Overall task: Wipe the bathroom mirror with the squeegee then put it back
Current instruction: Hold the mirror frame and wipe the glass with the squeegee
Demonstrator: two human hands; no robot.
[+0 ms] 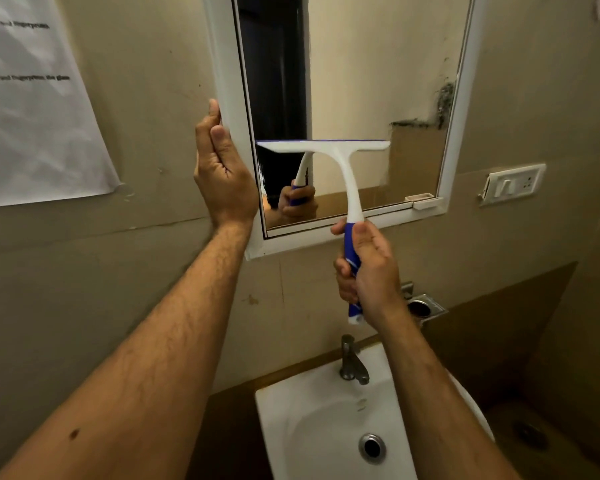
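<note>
Squeegee (340, 157) is up against the mirror (361, 81), white blade bar level across the lower half of the glass, blue rubber edge on top touching it. Stem drops from the bar's middle toward 5 o'clock into a blue handle w/ a white end cap.

Right hand (368, 271) grips that handle, fingers wrapped round it, thumb laid up the front near the white/blue join. Hand sits just below the mirror's bottom frame. Its reflection, w/ the handle, shows in the glass at 8 o'clock from the blade.

Left hand (222, 168) is at 9 o'clock from the squeegee, on the mirror's left frame edge; fingers go round behind the edge, thumb lies along the front, so it's holding the frame.

Mirror has a white frame and a small white ledge piece at its bottom right corner. Dark marks show in the reflection of the wall, upper right.

Further out: light switch plate (513, 183) on the wall at 3 o'clock from the blade. Metal cup holder (423, 306) just right of the right wrist. Tap (352, 362) and white sink (291, 427) at 6 o'clock, drain in view. Printed paper sheet (32, 116) on the wall far at 9 o'clock, text too blurred to read.
</note>
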